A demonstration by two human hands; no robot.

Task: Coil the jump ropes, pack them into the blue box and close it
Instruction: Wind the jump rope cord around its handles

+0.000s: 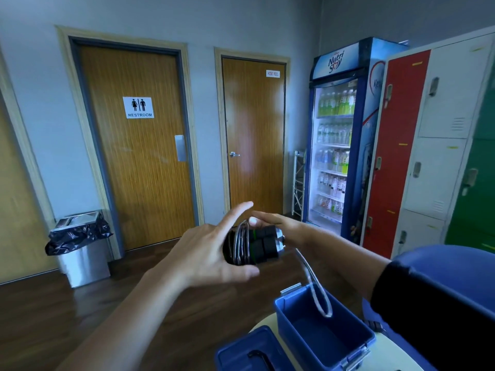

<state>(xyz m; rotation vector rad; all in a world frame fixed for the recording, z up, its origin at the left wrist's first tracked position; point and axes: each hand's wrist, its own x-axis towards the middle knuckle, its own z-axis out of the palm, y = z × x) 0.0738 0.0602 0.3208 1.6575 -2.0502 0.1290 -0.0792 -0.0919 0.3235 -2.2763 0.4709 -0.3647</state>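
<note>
At 5 o'clock, nearest the camera, the blue box (325, 330) stands open on a pale round surface (385, 352), its inside looking bare. Its lid (241, 352) lies beside it at 6 o'clock, cut off by the frame edge, with a dark handle shape on it that is hard to read. A loose loop of the cable (320, 298) hangs down to the box's mouth.

Just above centre, both hands hold 1 jump rope (254, 245): 2 black handles side by side with thin, glossy cable wound round them in several turns. The left hand (211, 253) cradles the bundle from below with thumb and palm, its fingers spread and lifted off. The right hand (276, 223) pinches the cable at the top of the bundle.

The rope looks light; the cable is probably springy and slick, so the turns may loosen if let go. The stout handles seem the best grip, with a thumb across the coils.

The bundle's far end is hidden by the left palm. Any other ropes are out of sight.

At 12 o'clock stand 2 wooden doors, with a drinks fridge (340, 135) at 2 o'clock.
</note>
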